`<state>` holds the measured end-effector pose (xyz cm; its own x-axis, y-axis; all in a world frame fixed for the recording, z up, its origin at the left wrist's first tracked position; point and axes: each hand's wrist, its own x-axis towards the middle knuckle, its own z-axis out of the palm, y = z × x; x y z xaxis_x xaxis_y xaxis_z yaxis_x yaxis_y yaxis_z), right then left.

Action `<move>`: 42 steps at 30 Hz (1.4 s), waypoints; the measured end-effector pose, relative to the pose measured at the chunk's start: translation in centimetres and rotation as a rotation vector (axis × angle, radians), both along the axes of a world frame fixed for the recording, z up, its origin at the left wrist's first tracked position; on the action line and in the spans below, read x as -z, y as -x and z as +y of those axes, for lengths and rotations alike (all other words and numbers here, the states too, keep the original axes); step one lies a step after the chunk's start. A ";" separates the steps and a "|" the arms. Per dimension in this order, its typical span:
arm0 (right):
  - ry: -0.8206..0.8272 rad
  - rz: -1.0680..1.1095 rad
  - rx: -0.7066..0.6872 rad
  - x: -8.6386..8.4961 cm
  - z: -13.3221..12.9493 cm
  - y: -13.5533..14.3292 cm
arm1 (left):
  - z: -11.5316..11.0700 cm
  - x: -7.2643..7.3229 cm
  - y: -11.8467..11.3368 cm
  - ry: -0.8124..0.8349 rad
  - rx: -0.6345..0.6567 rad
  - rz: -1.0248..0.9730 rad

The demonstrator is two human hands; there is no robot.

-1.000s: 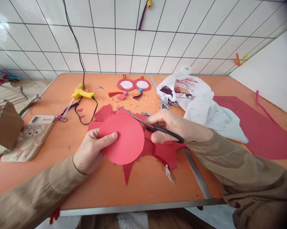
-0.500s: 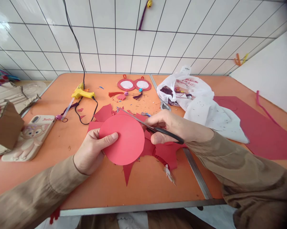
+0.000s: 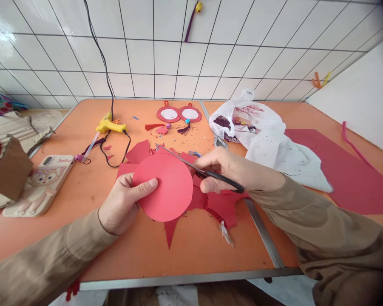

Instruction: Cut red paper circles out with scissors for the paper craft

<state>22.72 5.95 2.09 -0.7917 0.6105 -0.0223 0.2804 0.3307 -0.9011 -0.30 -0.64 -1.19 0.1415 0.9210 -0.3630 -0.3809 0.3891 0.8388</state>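
Note:
Between thumb and fingers, my left hand (image 3: 126, 199) pinches a round piece of red paper (image 3: 164, 189) by its left edge. My right hand (image 3: 223, 170) is closed around black-handled scissors (image 3: 221, 177), whose blades lie along the upper right edge of the disc. Part of the handles is hidden by the fingers. Beneath and behind the disc are several red paper offcuts (image 3: 221, 204), one with a pointed tip (image 3: 170, 236) toward me. Farther back lie two red rings with white centres (image 3: 168, 114), each with a small loop on top.
At left are a yellow glue gun (image 3: 110, 125) with its cord, a phone in a cartoon case (image 3: 40, 187) and a cardboard box (image 3: 9, 170). A white plastic bag (image 3: 261, 123) with threads, white cloth (image 3: 283, 161) and a large red sheet (image 3: 344, 178) lie at right.
Almost nothing differs. The scissor handles have shifted very slightly left, while the paper disc and my left hand stay in place.

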 end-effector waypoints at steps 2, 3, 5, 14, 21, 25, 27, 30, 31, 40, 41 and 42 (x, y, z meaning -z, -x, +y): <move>0.008 0.001 0.007 0.1 0.0 0.0 | 0.0 0.0 0.0 -0.004 0.005 -0.007; 0.014 0.002 0.008 0.1 0.0 -0.1 | 0.0 0.0 0.1 -0.004 0.007 -0.007; 0.032 0.008 0.007 0.1 0.0 -0.2 | 0.0 0.0 0.1 -0.003 0.007 -0.005; 0.099 -0.070 0.017 -0.2 0.1 -0.3 | 0.1 0.1 0.2 -0.018 0.019 -0.044; 0.076 -0.084 0.018 -0.3 0.1 -0.3 | 0.2 0.1 0.4 -0.009 0.027 -0.069; 0.076 -0.110 0.011 -0.2 0.2 -0.4 | 0.3 0.1 0.4 0.008 0.029 -0.082; 0.072 -0.115 0.010 -0.1 0.2 -0.5 | 0.3 0.1 0.4 0.009 0.030 -0.088; 0.077 -0.117 0.012 -0.1 0.2 -0.7 | 0.2 0.2 0.4 0.008 0.031 -0.085; 0.082 -0.120 0.013 -0.1 0.2 -0.7 | 0.2 0.2 0.4 0.006 0.033 -0.083; 0.069 -0.157 0.014 -0.4 0.2 -0.5 | 0.3 0.2 0.5 -0.006 0.041 -0.098; 0.066 -0.160 0.016 -0.4 0.2 -0.5 | 0.3 0.2 0.5 -0.006 0.041 -0.098; 0.065 -0.163 0.020 -0.4 0.2 -0.5 | 0.4 0.3 0.5 -0.006 0.041 -0.097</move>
